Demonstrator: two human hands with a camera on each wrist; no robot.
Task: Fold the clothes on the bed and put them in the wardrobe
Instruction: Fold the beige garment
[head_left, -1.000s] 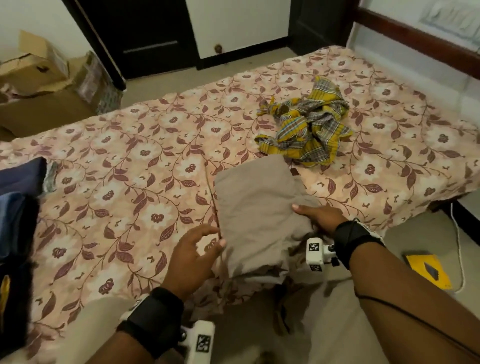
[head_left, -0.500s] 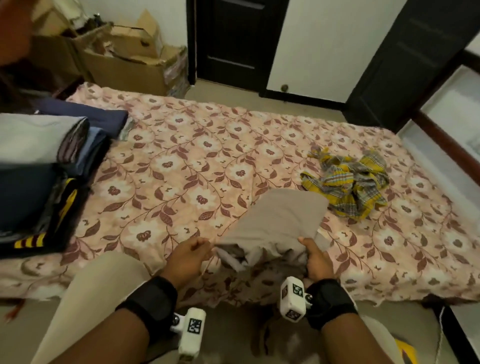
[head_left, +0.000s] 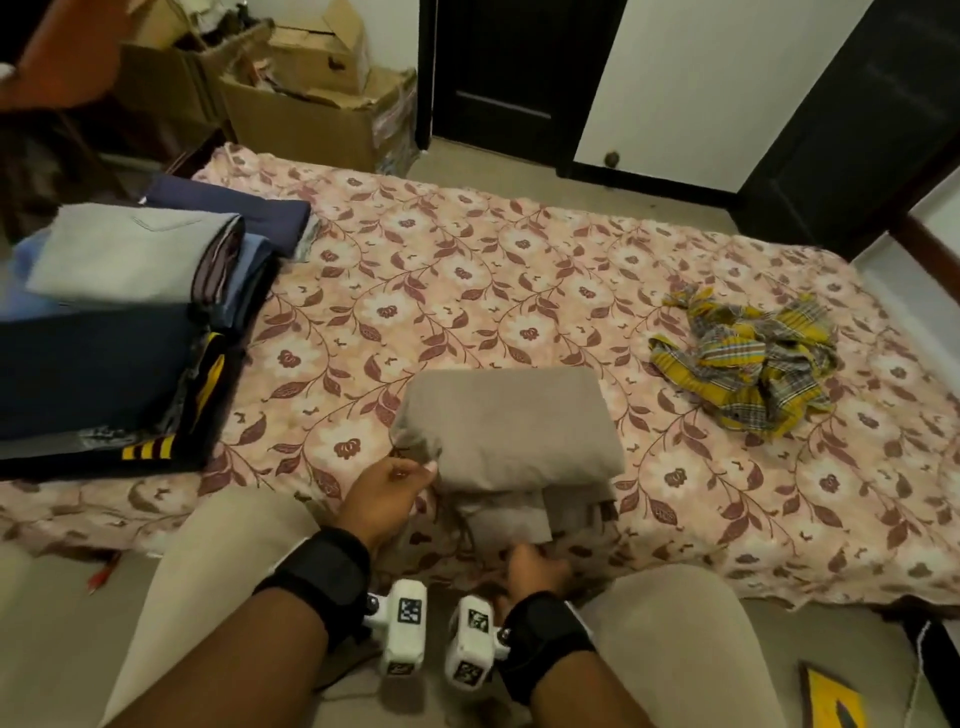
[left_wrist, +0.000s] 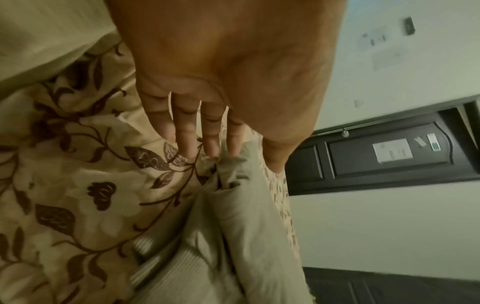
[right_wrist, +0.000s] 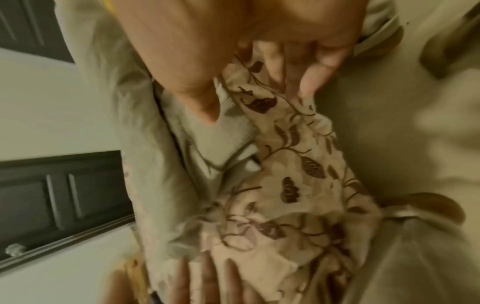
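A folded taupe garment (head_left: 509, 431) lies on the floral bedsheet (head_left: 467, 291) near the bed's front edge, with looser layers hanging toward me. My left hand (head_left: 389, 488) pinches the garment's (left_wrist: 233, 172) near left corner between fingertips and thumb. My right hand (head_left: 535, 564) is below the front edge, fingers tucked under the hanging layers, thumb on a ribbed edge of the garment (right_wrist: 233, 127); that view is blurred. A crumpled yellow plaid cloth (head_left: 748, 364) lies at the right of the bed.
A stack of folded clothes (head_left: 119, 322) sits on the bed's left side. Cardboard boxes (head_left: 311, 104) stand beyond the bed's far left corner, dark doors (head_left: 498, 78) behind. A yellow object (head_left: 831, 696) lies on the floor at my right.
The taupe garment has been lifted and folded over into a flat rectangle. My right hand has dropped from its right side to the near lower edge; the left has taken the left corner.
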